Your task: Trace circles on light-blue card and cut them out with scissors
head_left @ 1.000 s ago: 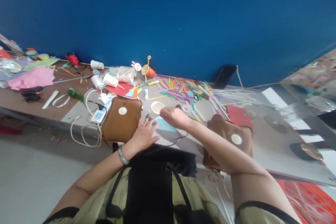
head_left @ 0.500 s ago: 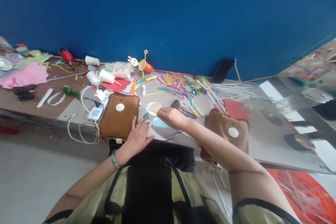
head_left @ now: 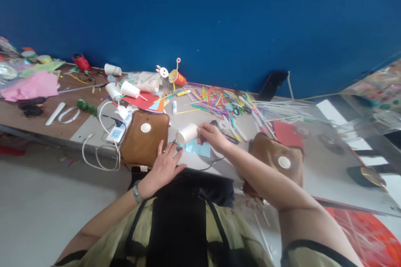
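Observation:
A white paper cup [head_left: 187, 134] lies tilted on its side, its mouth toward the left, above a sheet of light blue paper [head_left: 203, 150]. My right hand [head_left: 213, 137] has its fingers pinched together at the right end of the cup. My left hand [head_left: 166, 162] rests at the table's front edge with fingers spread, holding nothing. Its fingertips are close to the blue paper's left part and to the right side of a brown padded bag [head_left: 134, 146] with a white round disc.
Behind the cup stands a glue stick [head_left: 174, 107], and colourful pens and sticks [head_left: 216, 102] are heaped further back. A power strip [head_left: 116, 133] with white cables sits left. Scissors [head_left: 236, 110], a second brown bag [head_left: 266, 154] and red paper [head_left: 286, 134] lie right. A rabbit-decorated red cup [head_left: 178, 78] stands at the wall.
The cup has gone from upright, mouth up, to lying tilted with its mouth leftward. My right fingers have shifted from its rim to its other end. My left hand stays flat.

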`<action>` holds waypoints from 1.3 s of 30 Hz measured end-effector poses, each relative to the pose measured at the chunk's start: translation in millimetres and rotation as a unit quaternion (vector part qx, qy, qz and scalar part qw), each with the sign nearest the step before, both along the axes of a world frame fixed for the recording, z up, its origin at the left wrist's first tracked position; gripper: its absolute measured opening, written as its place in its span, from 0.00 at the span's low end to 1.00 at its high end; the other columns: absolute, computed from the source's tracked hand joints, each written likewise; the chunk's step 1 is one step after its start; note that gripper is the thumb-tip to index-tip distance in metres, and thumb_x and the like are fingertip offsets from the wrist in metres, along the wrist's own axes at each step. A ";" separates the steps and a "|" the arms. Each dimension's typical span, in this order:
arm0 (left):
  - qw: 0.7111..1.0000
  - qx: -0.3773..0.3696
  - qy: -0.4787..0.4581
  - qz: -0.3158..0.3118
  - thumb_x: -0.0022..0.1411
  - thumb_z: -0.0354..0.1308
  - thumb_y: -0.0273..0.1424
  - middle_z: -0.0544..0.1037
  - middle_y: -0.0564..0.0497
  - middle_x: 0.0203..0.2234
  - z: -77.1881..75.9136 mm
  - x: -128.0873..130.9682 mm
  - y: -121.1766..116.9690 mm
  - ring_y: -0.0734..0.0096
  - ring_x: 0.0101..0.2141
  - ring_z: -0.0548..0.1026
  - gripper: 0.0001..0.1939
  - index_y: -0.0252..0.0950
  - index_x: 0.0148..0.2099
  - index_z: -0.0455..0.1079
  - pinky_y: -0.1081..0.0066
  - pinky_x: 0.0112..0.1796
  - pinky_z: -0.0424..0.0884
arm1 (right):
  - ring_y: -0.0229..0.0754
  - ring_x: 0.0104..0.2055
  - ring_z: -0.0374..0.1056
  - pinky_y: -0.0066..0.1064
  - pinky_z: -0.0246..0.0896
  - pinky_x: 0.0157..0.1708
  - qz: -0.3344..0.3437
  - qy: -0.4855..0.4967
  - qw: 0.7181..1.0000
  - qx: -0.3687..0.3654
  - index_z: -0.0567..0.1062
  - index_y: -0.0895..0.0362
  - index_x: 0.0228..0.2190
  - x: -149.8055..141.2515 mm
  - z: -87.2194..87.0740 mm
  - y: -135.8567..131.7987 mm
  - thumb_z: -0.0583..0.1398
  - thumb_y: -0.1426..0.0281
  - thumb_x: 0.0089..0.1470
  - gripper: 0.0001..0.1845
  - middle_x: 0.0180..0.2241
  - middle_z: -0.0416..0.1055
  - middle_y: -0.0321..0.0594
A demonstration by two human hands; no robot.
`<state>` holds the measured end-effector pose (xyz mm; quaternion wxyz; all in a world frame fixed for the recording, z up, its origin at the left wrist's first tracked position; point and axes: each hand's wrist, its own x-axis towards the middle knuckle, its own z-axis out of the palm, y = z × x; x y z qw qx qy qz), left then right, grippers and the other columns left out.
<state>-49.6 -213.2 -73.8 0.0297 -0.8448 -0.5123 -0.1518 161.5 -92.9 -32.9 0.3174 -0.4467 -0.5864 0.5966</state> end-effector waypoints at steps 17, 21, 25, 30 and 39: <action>1.000 -0.016 0.014 0.017 0.69 0.53 0.46 0.70 0.35 0.57 3.2 6.2 3.0 0.44 0.59 0.66 0.28 0.36 0.64 0.66 0.36 0.63 0.49 | 0.42 0.38 0.70 0.30 0.64 0.38 0.214 -0.266 0.790 0.508 0.72 0.56 0.38 -1.3 9.9 -7.0 0.49 0.69 0.70 0.13 0.36 0.73 0.45; 1.000 -0.020 0.011 0.018 0.69 0.52 0.46 0.69 0.35 0.57 2.3 6.2 2.2 0.44 0.60 0.65 0.28 0.36 0.65 0.65 0.36 0.63 0.49 | 0.42 0.38 0.69 0.30 0.63 0.37 0.220 -0.284 0.786 0.503 0.72 0.56 0.36 -0.4 12.0 -6.1 0.49 0.71 0.69 0.13 0.35 0.72 0.45; 0.999 -0.030 0.006 0.009 0.69 0.53 0.45 0.70 0.35 0.56 5.7 2.1 4.2 0.44 0.59 0.66 0.28 0.35 0.64 0.65 0.36 0.63 0.49 | 0.43 0.39 0.69 0.30 0.63 0.38 0.211 -0.271 0.798 0.496 0.72 0.56 0.37 0.6 9.1 -6.0 0.50 0.71 0.69 0.12 0.35 0.72 0.45; 0.998 -0.060 -0.007 -0.012 0.69 0.54 0.39 0.73 0.39 0.54 13.5 -6.9 12.8 0.49 0.58 0.68 0.20 0.36 0.58 0.69 0.37 0.63 0.49 | 0.42 0.39 0.69 0.31 0.63 0.38 0.198 -0.257 0.805 0.497 0.72 0.57 0.37 0.8 2.6 -6.4 0.50 0.71 0.69 0.12 0.35 0.73 0.45; 0.996 -0.015 -0.090 0.001 0.69 0.53 0.35 0.76 0.40 0.51 11.6 -7.8 18.1 0.54 0.55 0.72 0.14 0.36 0.53 0.71 0.43 0.64 0.53 | 0.43 0.40 0.70 0.31 0.64 0.39 0.175 -0.261 0.795 0.519 0.71 0.57 0.37 -1.3 -1.7 -10.3 0.50 0.71 0.69 0.11 0.35 0.72 0.45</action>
